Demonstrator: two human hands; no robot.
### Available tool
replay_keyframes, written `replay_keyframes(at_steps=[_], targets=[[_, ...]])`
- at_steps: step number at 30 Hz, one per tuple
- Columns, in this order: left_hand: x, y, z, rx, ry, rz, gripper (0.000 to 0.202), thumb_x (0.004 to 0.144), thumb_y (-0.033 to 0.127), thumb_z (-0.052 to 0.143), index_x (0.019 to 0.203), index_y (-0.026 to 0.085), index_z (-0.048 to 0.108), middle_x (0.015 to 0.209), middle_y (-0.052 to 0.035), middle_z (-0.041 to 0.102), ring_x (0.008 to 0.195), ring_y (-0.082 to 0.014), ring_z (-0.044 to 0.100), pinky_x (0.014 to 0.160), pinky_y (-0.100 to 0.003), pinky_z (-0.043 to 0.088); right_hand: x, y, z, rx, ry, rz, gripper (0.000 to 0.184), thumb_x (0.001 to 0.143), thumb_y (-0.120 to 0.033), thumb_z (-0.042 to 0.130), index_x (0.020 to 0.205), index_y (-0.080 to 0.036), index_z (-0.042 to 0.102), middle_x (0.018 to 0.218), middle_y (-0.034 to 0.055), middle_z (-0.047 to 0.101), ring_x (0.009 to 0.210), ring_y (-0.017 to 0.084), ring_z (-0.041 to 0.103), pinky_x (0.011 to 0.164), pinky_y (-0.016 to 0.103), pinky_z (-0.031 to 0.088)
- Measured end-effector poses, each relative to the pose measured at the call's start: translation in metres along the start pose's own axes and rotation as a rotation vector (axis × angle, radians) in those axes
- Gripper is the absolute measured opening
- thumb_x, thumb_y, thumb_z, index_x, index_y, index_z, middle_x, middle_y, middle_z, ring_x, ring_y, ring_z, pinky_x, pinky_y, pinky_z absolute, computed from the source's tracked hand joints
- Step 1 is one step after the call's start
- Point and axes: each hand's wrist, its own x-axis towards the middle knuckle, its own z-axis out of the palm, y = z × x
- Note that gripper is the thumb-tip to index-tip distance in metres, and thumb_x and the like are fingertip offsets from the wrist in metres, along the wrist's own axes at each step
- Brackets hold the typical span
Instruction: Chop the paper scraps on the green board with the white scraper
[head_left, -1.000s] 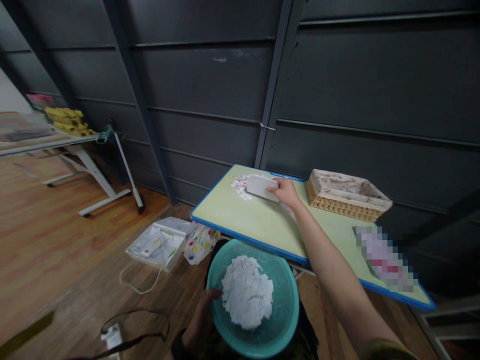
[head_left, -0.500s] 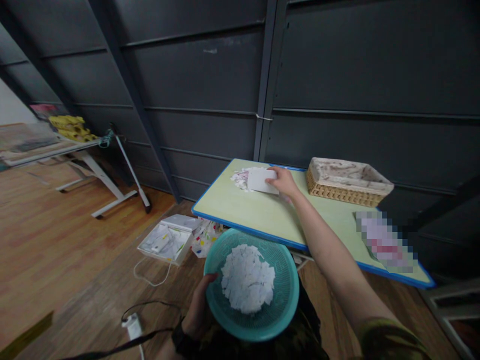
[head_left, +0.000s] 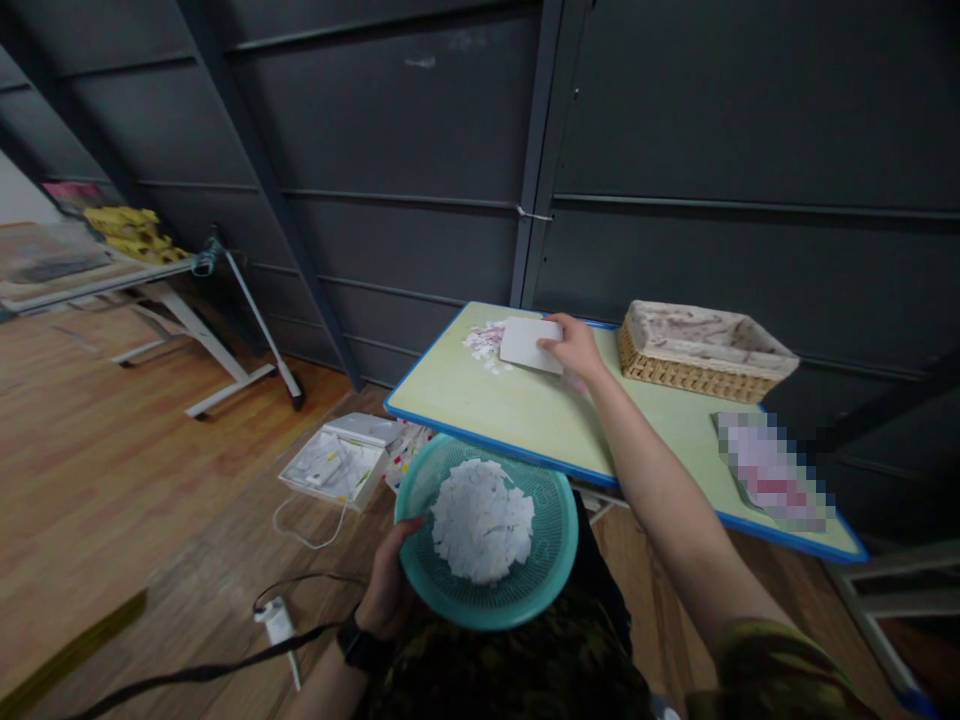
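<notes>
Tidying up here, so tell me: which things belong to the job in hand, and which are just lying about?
In hand: left hand, teal plastic basket, white paper scraps, right hand, white flat card, scrap pile on green table.
Lying about: wicker tray, open white box, white plug block.

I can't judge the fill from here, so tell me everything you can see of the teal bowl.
The bowl is round, teal and apparently plastic, with finely perforated walls like a strainer. It is held in the air, roughly level, just below the near edge of the table. The left hand grips its left rim. A heap of white paper scraps covers its middle, leaving the walls bare.
</notes>
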Motion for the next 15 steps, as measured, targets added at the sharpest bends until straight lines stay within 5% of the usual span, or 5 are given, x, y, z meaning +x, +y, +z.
replay_keyframes(at_steps=[15], targets=[[-0.009, 0.012, -0.006, 0.028, 0.105, -0.072, 0.016, 0.079, 0.017, 0.06, 0.088, 0.012, 0.072, 0.069, -0.006, 0.078, 0.064, -0.023, 0.074, 0.065, -0.033, 0.06, -0.014, -0.015, 0.007, -0.046, -0.011, -0.077, 0.043, 0.074, -0.022, 0.058, 0.116, -0.018, 0.068, 0.115, 0.009, 0.071, 0.103, 0.029, 0.065, 0.096, 0.045, 0.047]])
